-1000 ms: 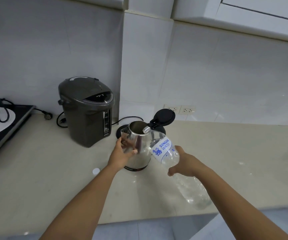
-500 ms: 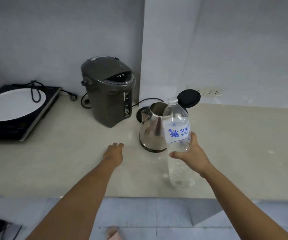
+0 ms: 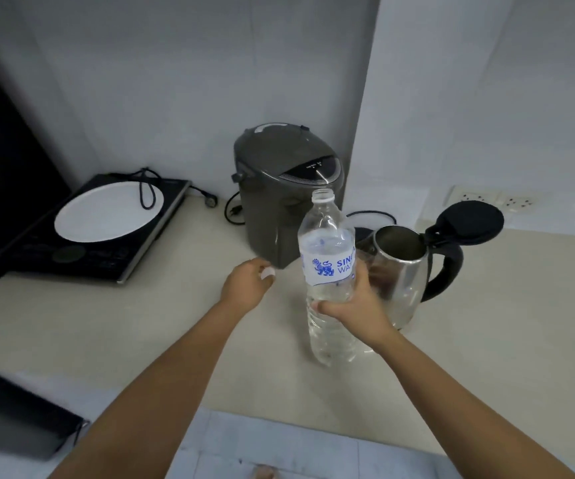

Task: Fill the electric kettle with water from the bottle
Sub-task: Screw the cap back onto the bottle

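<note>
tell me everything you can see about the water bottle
The water bottle is clear, thin, ribbed plastic with a white label printed in blue. It stands upright, uncapped, with its open neck at the top. Water shows in the lower part; the exact level is hard to tell. The right hand grips it around the middle, just below the label. It is in front of the grey dispenser and left of the steel kettle. Whether its base rests on the counter is unclear.

Both forearms are bare, no sleeves, left hand (image 3: 246,285) and right hand (image 3: 355,305) ungloved.
</note>
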{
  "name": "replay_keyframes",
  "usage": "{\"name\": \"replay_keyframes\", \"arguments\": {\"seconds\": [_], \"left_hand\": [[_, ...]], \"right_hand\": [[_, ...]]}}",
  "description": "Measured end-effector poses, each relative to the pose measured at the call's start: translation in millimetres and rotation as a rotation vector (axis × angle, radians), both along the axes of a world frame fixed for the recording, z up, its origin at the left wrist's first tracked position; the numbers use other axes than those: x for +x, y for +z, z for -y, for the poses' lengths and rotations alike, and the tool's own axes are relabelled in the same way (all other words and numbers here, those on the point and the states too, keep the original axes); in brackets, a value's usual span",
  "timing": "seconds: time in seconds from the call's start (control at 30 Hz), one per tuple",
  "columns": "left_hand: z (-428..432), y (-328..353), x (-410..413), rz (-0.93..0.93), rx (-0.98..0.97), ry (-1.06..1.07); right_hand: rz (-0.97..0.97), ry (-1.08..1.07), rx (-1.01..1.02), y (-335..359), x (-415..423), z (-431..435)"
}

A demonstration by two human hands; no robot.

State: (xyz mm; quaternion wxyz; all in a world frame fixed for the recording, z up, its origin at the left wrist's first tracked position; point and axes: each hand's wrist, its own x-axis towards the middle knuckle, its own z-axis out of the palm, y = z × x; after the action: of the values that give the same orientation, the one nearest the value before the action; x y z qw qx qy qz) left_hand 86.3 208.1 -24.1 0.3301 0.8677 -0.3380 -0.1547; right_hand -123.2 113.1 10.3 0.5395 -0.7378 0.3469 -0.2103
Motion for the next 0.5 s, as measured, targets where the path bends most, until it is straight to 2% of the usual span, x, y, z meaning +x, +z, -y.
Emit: {"name": "replay_keyframes", "arguments": {"seconds": [0.27, 0.5], "left_hand": [[-18.6, 64.7, 52.0, 0.100, -0.203, 0.051], [-23.2, 110.1, 64.5, 0.151, -0.369, 0.085]], "right_hand": [[0.065, 0.032, -0.045, -15.9, 103.3, 2.5], [0.123, 0.004, -0.069, -32.3, 146.6, -1.9]]}}
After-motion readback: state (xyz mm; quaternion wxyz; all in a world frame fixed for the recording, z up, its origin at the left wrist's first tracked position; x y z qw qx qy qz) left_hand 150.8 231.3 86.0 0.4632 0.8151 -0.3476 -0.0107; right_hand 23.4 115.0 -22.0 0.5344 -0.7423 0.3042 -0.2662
